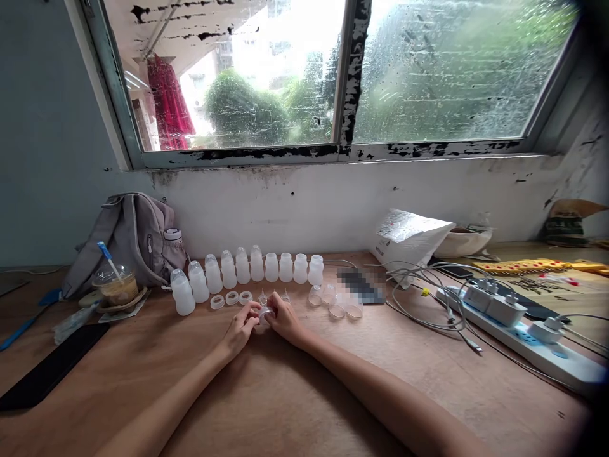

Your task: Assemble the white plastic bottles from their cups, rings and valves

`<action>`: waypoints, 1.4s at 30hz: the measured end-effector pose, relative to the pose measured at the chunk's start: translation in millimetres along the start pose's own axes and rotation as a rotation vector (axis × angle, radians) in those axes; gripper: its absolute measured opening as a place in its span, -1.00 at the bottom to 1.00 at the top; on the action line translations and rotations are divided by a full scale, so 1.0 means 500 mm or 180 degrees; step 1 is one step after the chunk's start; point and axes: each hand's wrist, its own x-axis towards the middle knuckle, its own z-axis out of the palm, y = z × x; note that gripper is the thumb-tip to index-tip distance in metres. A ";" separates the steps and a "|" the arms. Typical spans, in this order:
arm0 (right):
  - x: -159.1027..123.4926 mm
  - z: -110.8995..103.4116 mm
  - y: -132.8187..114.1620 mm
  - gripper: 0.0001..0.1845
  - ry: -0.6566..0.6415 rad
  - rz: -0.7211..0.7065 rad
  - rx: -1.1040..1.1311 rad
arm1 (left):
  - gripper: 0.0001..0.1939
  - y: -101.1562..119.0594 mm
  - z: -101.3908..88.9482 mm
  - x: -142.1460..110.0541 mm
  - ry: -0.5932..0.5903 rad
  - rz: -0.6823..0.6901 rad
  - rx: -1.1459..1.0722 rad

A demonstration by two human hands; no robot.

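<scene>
My left hand (pixel 242 329) and my right hand (pixel 285 321) meet over the table, fingers closed on a small white bottle collar ring (pixel 264 312) between them. Whether a nipple sits inside that ring is too small to tell. Just behind the hands stand clear silicone nipples (pixel 286 297), partly hidden by my fingers. Three loose white rings (pixel 217 302) lie left of them. Farther back runs a row of frosted baby bottles (pixel 214 274); those on the left have domed tops, while several on the right, such as one bottle (pixel 315 271), have none. Clear round caps (pixel 337 311) lie to the right.
A grey backpack (pixel 128 241), an iced drink cup (pixel 115 285) and a black flat object (pixel 54 365) occupy the left. On the right are tangled cables (pixel 413 304), a power strip (pixel 528 336) and a white bag (pixel 409 238). A wall with a window stands behind.
</scene>
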 end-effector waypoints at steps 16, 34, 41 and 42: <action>0.010 -0.002 0.009 -0.82 0.0070 0.0225 0.0281 | -0.74 0.002 0.009 -0.011 0.0130 0.0185 0.0245; -0.048 -0.136 0.048 -0.71 0.0339 0.0615 0.0050 | -0.57 0.021 0.041 0.256 0.0787 0.0369 0.2228; -0.055 -0.148 0.039 -0.57 0.0286 0.0643 0.0396 | -0.75 0.023 0.055 0.290 0.1025 0.0264 0.2591; -0.056 -0.147 0.039 -0.56 0.0255 0.0631 0.0449 | -0.80 0.026 0.054 0.286 0.1029 0.0290 0.2621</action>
